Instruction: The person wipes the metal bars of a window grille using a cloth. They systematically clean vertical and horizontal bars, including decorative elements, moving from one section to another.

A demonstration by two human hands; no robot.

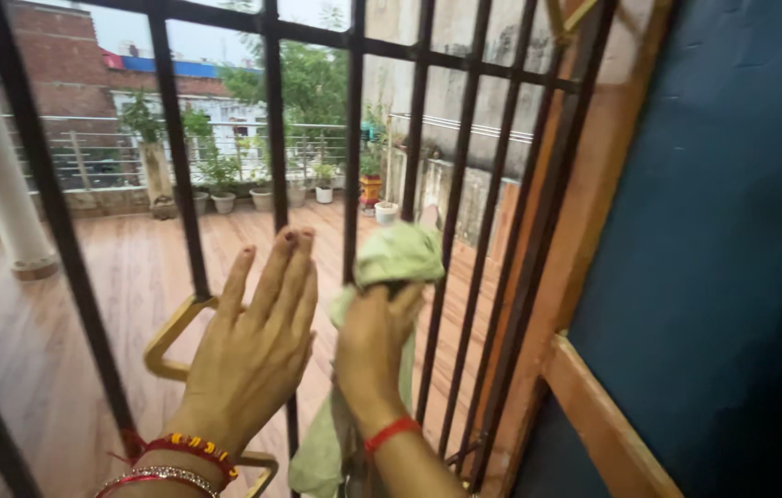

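Two hands are working at a window: the left hand [257, 346] is lying flat with fingers spread wide against the glass, over a black window bar [276, 138], holding nothing. Just beside it, the right hand [374, 346] is clutching a pale green cloth [397, 255], bunched at the top against the pane and hanging down past the wrist. Potted plants [225, 189] are standing well apart on the terrace outside.

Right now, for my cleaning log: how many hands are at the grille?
2: left hand flat against the bars, right hand beside it holding a green cloth.
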